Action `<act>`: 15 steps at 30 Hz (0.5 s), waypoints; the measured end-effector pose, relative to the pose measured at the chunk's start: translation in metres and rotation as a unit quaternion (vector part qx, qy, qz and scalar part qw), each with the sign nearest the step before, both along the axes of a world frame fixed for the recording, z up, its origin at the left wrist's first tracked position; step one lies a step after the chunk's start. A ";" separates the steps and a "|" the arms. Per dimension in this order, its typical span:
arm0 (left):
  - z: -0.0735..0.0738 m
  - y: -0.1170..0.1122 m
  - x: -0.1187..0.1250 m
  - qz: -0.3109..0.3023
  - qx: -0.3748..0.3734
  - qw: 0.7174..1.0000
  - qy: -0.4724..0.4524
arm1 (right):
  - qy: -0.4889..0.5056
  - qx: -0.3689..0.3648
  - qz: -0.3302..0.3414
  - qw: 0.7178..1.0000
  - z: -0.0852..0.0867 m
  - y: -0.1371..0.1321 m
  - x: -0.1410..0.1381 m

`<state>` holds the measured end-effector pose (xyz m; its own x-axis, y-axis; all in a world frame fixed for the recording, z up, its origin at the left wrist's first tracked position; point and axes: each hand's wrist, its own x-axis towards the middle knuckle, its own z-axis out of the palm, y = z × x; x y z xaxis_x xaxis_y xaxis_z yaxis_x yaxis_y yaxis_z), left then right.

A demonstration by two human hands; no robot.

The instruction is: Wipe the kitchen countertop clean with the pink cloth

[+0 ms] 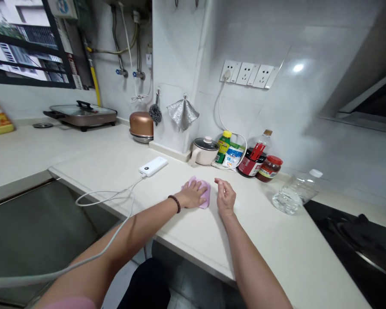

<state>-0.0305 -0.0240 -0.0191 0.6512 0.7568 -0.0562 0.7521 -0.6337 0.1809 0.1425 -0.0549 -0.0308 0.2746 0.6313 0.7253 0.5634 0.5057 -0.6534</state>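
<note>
My left hand [192, 195] lies flat on a folded pink cloth [206, 195], its fingers spread and pressing it against the white countertop [180, 223]. A dark bead bracelet [174, 203] circles that wrist. Just right of the cloth, my right hand [225, 196] is held over the counter with its fingers curled in; I see nothing in it. Part of the cloth is covered by the left hand. To the left, a white power bank [153, 166] rests on the counter with a white cable [128, 195] plugged in, which runs across my left forearm.
Along the wall stand a small cream pot [205, 151], a green bottle [223, 148], a white-blue packet [233, 155], a dark jar [251, 163] and a red-lidded jar [269, 168]. A clear plastic bottle [296, 193] lies tilted near the black stove [350, 244]. An electric pan [83, 115] sits far left.
</note>
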 end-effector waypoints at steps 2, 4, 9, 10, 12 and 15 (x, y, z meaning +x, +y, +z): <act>0.001 -0.027 -0.009 -0.031 -0.002 1.000 0.002 | 0.008 -0.001 -0.002 1.000 0.000 0.000 0.001; 0.001 -0.055 -0.017 -0.064 -0.009 0.998 0.002 | 0.016 -0.002 -0.004 1.000 0.000 0.000 0.001; -0.003 -0.112 -0.027 -0.141 -0.023 0.990 -0.007 | 0.014 0.001 -0.006 1.000 -0.001 0.002 0.002; -0.003 -0.118 -0.025 -0.153 -0.023 0.988 -0.011 | 0.012 0.000 -0.005 1.000 -0.001 0.002 0.002; -0.002 -0.126 -0.018 -0.172 -0.024 0.985 -0.019 | 0.008 -0.003 -0.002 1.000 -0.002 0.003 0.002; 0.003 -0.125 0.000 -0.197 -0.029 0.980 -0.028 | 0.009 -0.007 -0.001 1.000 -0.003 0.004 0.004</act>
